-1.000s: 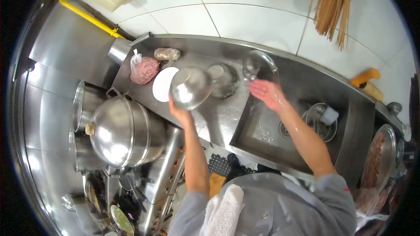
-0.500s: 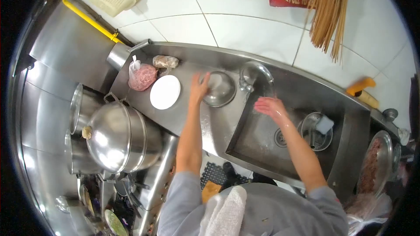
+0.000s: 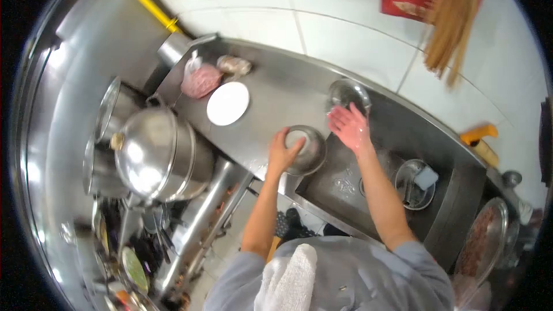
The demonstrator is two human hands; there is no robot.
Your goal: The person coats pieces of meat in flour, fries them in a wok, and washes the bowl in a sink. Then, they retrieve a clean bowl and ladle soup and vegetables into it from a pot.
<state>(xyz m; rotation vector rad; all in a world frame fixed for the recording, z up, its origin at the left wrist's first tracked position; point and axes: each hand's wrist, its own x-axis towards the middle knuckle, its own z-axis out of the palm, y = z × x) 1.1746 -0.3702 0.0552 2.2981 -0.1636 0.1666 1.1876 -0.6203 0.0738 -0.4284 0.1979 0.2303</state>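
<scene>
A round metal bowl (image 3: 311,158) lies upside down at the left edge of the sink basin, overlapping its rim in this view. My left hand (image 3: 282,152) grips its left side, thumb across the raised base and fingers along the far side. My right hand (image 3: 349,128) is wet and open, palm showing and fingers stretched out, just in front of the curved metal faucet (image 3: 351,88). Water drops show on its palm. Below it is the sink basin (image 3: 334,201), with a wet patch on its floor.
A metal pot (image 3: 410,196) with a light blue sponge (image 3: 426,178) stands in the basin. On the left counter are a white plate (image 3: 228,103), bagged pink ground meat (image 3: 200,80) and a wrapped roll (image 3: 234,65). Large steel pots (image 3: 152,155) stand farther left; a meat tray (image 3: 483,239) is right.
The bowl has slid toward the front edge and basin with my left hand, which now grips it. My right hand has moved up toward the faucet, fingers spreading. The camera view has shifted.
</scene>
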